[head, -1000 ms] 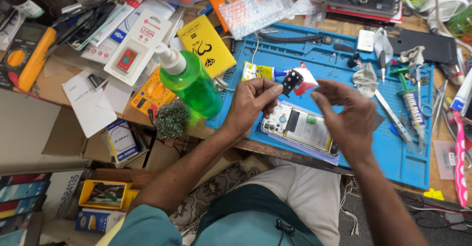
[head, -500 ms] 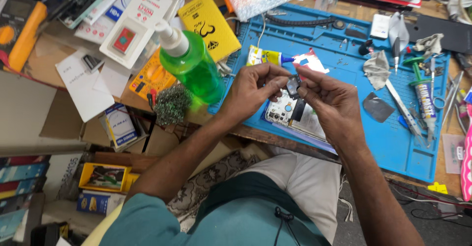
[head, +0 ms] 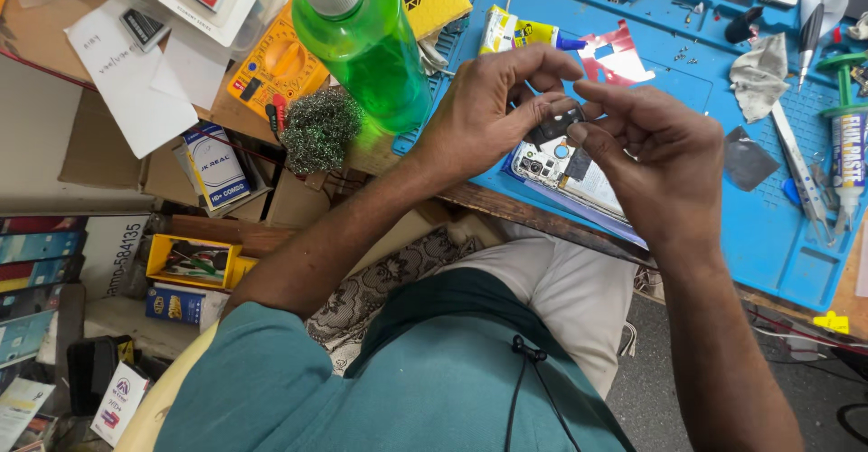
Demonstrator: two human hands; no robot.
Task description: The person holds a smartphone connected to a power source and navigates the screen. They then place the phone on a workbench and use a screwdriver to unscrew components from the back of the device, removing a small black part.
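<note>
My left hand [head: 493,108] and my right hand [head: 655,154] meet above the near edge of a blue work mat [head: 687,81]. Between the fingertips of both hands sits a small black part [head: 553,127]. Directly below it lies an opened phone [head: 565,170] with its inner boards showing, partly hidden by my right hand. A yellow glue tube [head: 520,32] and a red and white scrap [head: 624,50] lie just beyond my fingers.
A green liquid bottle [head: 366,45] with a white cap stands left of my left hand, beside a steel wool ball [head: 318,127] and a yellow multimeter [head: 276,68]. Right on the mat lie a grey cloth [head: 759,68], tweezers [head: 800,176] and a syringe tube [head: 847,158].
My hands have drawn closer together over the phone, both now pinching the black part. The camera has moved nearer, so the bench fills more of the view.
</note>
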